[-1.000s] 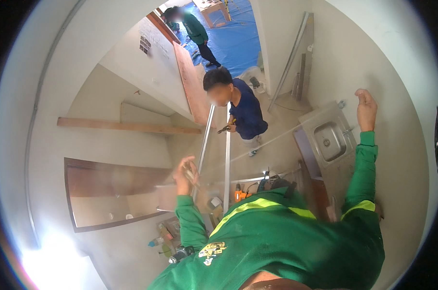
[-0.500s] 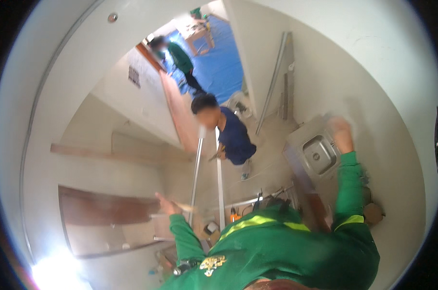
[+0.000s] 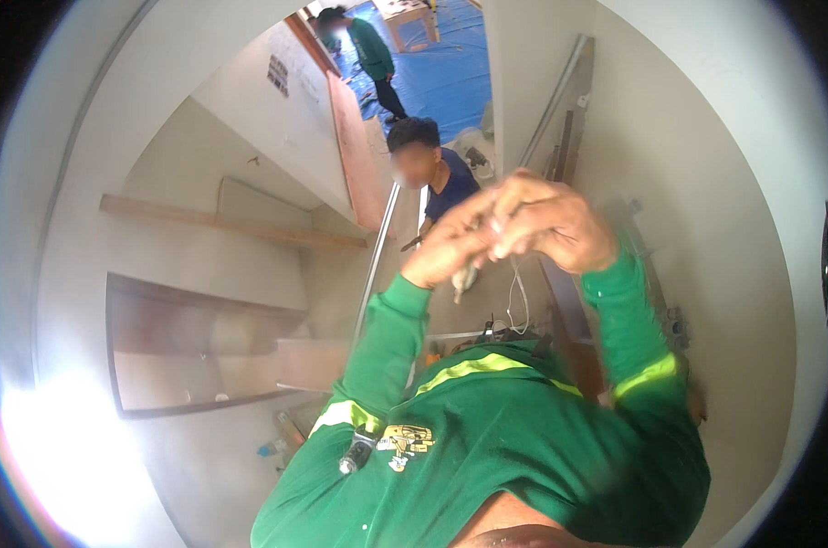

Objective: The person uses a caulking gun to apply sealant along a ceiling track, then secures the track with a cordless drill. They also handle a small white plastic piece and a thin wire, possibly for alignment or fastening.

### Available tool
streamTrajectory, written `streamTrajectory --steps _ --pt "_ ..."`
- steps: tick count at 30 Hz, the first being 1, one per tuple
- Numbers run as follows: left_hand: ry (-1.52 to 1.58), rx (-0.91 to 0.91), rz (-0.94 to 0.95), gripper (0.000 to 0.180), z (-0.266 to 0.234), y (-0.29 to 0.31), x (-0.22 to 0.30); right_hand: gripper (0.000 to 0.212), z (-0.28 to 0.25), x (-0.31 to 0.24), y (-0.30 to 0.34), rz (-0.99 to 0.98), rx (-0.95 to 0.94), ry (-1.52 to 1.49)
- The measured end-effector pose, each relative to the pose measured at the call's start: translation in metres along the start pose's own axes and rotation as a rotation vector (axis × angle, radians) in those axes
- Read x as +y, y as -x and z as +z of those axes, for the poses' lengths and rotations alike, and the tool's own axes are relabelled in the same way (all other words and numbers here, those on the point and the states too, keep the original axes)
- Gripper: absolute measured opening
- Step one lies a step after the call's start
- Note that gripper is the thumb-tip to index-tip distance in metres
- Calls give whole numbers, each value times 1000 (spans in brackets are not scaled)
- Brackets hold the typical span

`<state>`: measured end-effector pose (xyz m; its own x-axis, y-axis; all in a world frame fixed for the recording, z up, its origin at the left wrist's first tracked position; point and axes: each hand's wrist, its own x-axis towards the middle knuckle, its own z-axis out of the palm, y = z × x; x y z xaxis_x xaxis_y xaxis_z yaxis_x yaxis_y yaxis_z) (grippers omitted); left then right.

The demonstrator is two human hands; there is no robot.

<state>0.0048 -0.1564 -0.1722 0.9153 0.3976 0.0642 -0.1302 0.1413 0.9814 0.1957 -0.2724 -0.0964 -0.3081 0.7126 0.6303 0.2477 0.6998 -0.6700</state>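
My left hand (image 3: 452, 245) and my right hand (image 3: 560, 224) meet in front of my chest, fingers bent and pressed together. Whatever is pinched between them is too small or too well covered to name. A small pale piece (image 3: 462, 281) shows just under my left hand; whether I hold it cannot be made out. Below my right hand a thin white cable (image 3: 522, 297) hangs in a loop, and the frames do not show whether it touches the fingers.
A co-worker in a dark blue shirt (image 3: 452, 183) stands just beyond my hands, beside a long metal bar (image 3: 377, 256). Farther off, a person in green (image 3: 370, 50) stands by a blue floor sheet (image 3: 441, 87). A metal profile (image 3: 555, 96) leans at the right wall. A wooden ledge (image 3: 231, 219) runs along the left.
My right hand has come inward from beside the sink, and my left hand has risen from the lower left. Both now meet in the middle. The view has shifted too.
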Motion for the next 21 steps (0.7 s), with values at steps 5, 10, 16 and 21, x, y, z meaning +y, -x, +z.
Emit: streamTrajectory --steps 5,10,16,21 --pt "-97 99 -16 37 28 12 -13 17 15 34 39 5 274 -270" --pt "-121 183 0 33 21 14 -13 24 18 51 47 21 293 -412" --pt "-44 215 -41 27 34 3 -19 22 19 60 47 79 308 -410" --pt "-224 258 -7 21 36 -7 -12 21 9 73 52 74 352 -529"
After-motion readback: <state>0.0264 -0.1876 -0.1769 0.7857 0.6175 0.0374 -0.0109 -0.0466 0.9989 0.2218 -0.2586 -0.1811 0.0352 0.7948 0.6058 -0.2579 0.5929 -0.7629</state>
